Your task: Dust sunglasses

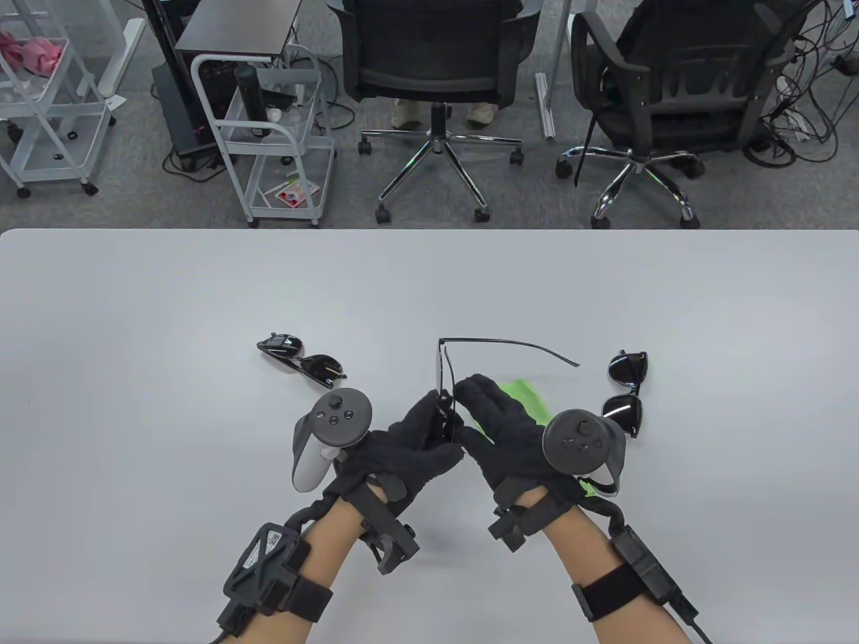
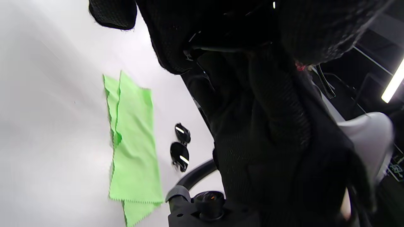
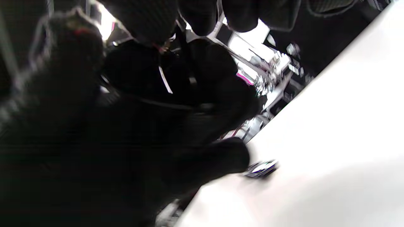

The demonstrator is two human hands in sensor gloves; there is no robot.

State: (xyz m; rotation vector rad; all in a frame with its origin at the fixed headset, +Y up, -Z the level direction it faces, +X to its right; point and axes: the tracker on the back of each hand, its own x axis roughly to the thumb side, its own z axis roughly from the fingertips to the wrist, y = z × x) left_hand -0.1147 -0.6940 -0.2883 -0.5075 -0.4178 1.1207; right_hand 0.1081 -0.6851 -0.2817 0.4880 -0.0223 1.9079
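Note:
Both gloved hands meet at the table's middle and hold one thin-framed pair of sunglasses above the table, one temple arm unfolded to the right. My left hand grips the frame from the left. My right hand holds it from the right. A green cloth lies flat on the table under my right hand; it also shows in the left wrist view. A second pair of sunglasses lies folded at the left. A third pair lies at the right, also seen in the left wrist view.
The white table stretches wide on both sides. Beyond its far edge stand two office chairs and wire carts. The right wrist view is dark and blurred, showing gloves and the left pair on the table.

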